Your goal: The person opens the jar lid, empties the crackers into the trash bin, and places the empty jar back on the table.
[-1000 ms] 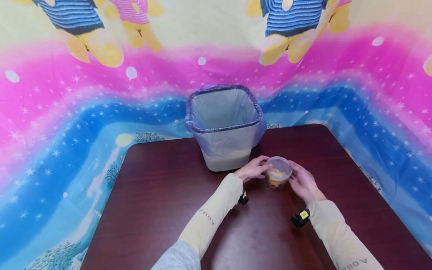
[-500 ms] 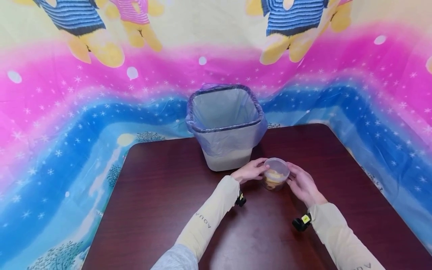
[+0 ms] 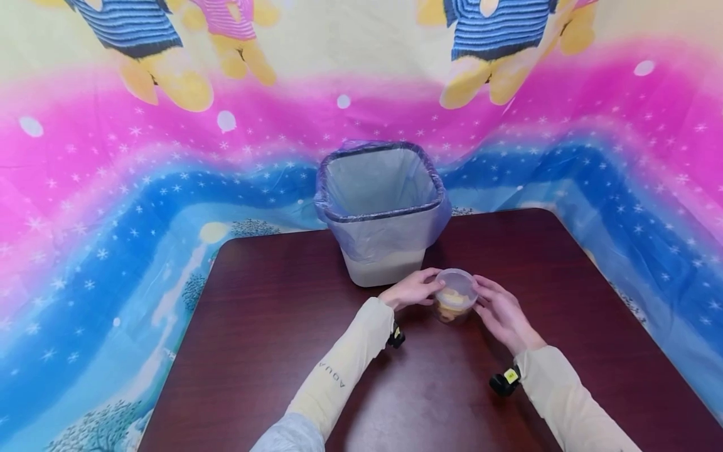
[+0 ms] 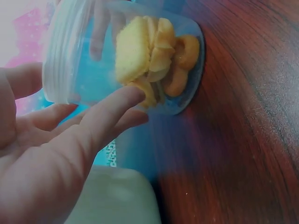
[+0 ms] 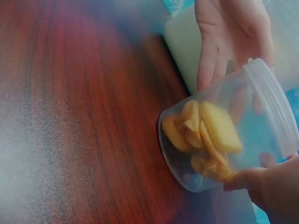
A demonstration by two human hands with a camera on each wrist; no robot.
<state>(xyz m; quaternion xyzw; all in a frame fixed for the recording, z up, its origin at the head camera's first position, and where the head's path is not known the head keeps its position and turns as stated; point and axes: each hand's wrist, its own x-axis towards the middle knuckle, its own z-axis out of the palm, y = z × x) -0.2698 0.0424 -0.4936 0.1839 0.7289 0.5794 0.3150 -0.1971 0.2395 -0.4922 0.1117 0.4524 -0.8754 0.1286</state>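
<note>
A clear round plastic tub [image 3: 456, 302] stands upright between my two hands, its base right at the tabletop. Yellow and golden-brown snack pieces [image 4: 134, 51] lie in its lower part, among them a flat square biscuit [image 5: 220, 127]. My left hand [image 3: 411, 290] holds the tub from its left side, with the thumb by the ridged rim [image 4: 58, 51] and fingertips along the wall. From the opposite side my right hand [image 3: 503, 314] grips it, fingers curved against the wall. Through the clear plastic some fingers show, partly blurred.
Behind the hands a light bin [image 3: 384, 270] with a translucent purple liner [image 3: 390, 233] stands on the dark reddish-brown table [image 3: 271, 326]. A patterned cloth [image 3: 282, 119] hangs behind and around the table. Each wrist wears a small black camera [image 3: 504, 381].
Both hands have shifted the tub a little to the left and nearer to me, keeping their hold on its sides. The bin has stayed in place.
</note>
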